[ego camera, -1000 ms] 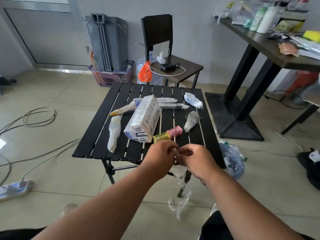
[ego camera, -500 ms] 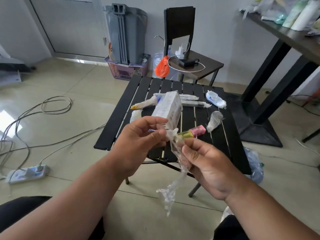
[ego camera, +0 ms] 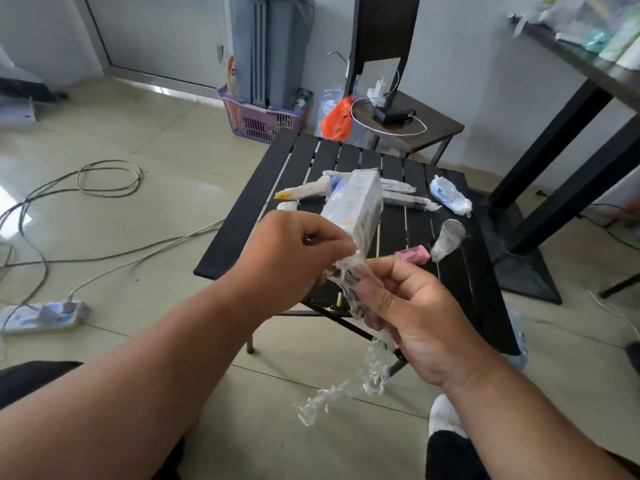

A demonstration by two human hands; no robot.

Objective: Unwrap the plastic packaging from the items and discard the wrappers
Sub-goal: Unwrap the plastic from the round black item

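While pinching the top of a clear plastic wrapper (ego camera: 346, 271) at frame centre, left hand (ego camera: 294, 258) curled, thumb against forefinger; right hand (ego camera: 412, 317) just beside it, fingers curled round the same wrapper lower down. Long crinkled tail of film hanging below the right hand toward the lower middle of the frame. Whatever sits inside the film hidden by the fingers; cannot tell what it is.

Step in hand, by judgement: peeling the film off one small item, well along given the loose tail. Next move calls for pulling the hands apart to free the last of the film, then dropping it somewhere for waste; no bin clearly seen.

Beyond the hands, on the black slatted table (ego camera: 249, 216) at centre: one wrapped box (ego camera: 360, 206), one pink eraser-like block (ego camera: 414, 254), one crumpled clear wrap (ego camera: 448, 239), one bluish wrapped bundle (ego camera: 450, 195), two wrapped sticks (ego camera: 408, 199) and one wrapped piece with a yellow tip (ego camera: 304, 192). More possibly hidden behind the left hand.
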